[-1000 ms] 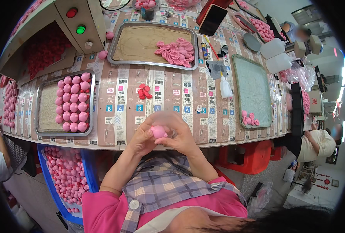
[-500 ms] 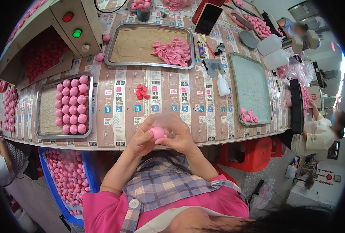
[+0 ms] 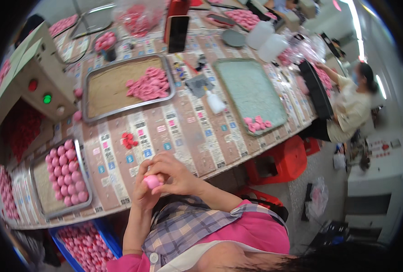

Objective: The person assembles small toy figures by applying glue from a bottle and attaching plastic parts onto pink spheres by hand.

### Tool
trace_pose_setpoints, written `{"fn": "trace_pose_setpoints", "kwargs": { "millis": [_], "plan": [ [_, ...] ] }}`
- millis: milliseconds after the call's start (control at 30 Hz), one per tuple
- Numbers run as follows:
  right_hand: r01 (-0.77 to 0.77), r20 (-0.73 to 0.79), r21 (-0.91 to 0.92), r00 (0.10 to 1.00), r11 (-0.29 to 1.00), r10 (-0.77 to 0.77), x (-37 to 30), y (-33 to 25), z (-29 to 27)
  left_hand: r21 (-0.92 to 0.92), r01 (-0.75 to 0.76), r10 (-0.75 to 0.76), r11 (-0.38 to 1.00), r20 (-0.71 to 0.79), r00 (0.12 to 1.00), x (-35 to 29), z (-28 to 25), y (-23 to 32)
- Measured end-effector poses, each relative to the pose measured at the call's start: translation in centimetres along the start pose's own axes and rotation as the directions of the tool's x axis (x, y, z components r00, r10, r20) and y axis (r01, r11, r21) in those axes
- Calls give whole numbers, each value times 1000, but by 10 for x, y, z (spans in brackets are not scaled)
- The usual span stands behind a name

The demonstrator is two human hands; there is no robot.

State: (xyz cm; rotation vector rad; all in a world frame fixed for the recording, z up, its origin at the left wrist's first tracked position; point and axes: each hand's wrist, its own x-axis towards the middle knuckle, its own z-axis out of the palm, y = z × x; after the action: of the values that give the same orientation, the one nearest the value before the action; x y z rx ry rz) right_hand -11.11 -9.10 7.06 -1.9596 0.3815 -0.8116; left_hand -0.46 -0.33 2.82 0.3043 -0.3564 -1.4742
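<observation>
On the long table (image 3: 197, 136) covered with striped stickers, three metal trays lay well apart. At the far middle sat a tray with a brown lining (image 3: 108, 88), with a heap of flat pink pieces (image 3: 149, 85) in it. To the right was a tray with a green lining (image 3: 251, 86), holding just a few pink pieces (down in its near corner). At the left was a small tray (image 3: 45, 181) filled with rows of round pink balls (image 3: 67, 174). Below the table edge stood a blue bin (image 3: 108, 238) full of more pink balls. Close to the person's chest, the left hand (image 3: 143, 188) and the right hand (image 3: 176, 174) were both curled around one small pink ball (image 3: 152, 182), pinching it between the fingers.
</observation>
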Motion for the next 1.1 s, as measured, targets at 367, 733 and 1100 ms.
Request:
{"fn": "trace_pose_setpoints", "kwargs": {
  "millis": [367,733,1100],
  "plan": [
    [29,13,91,999,995,-30,0,-6,-5,76,-6,19,997,-178,984,5,14,-2],
    [19,27,121,999,993,-22,-2,-7,-9,137,48,-32,989,-119,992,4,15,-2],
    [-1,40,124,999,992,-4,-2,-6,-11,88,49,-37,995,-130,991,7,20,-1]
  ]
}}
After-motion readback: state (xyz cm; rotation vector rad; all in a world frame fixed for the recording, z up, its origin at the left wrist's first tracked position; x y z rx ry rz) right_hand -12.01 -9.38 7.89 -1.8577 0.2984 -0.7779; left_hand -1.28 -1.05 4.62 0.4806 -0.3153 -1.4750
